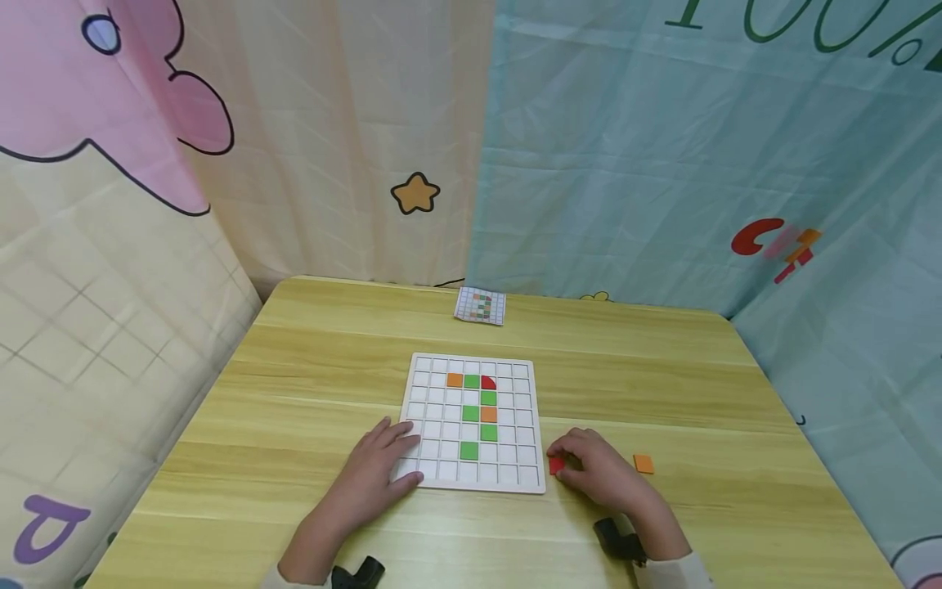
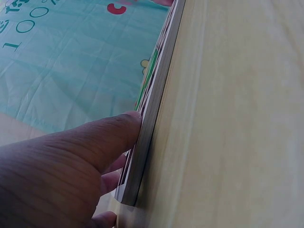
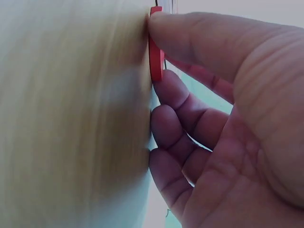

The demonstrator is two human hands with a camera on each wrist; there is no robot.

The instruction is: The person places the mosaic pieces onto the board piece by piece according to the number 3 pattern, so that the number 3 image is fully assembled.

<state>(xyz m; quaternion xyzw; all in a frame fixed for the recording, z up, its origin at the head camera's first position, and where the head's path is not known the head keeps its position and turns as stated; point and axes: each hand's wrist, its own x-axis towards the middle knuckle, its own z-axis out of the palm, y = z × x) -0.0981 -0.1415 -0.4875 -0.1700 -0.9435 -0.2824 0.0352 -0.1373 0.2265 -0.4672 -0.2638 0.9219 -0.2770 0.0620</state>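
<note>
A white gridded board lies on the table, bearing several green squares, two orange squares and a red rounded-corner piece. My left hand rests on its near left corner with fingers spread; in the left wrist view the thumb touches the board's edge. Just off the board's right side, my right hand pinches a red tile. In the right wrist view the thumb lies on this red tile, the other fingertips down at the tabletop. Fingers partly hide the tile's shape.
A loose orange square lies on the table right of my right hand. Beyond the board, near the table's back edge, is a small card printed with a coloured grid. Printed curtains hang behind the table.
</note>
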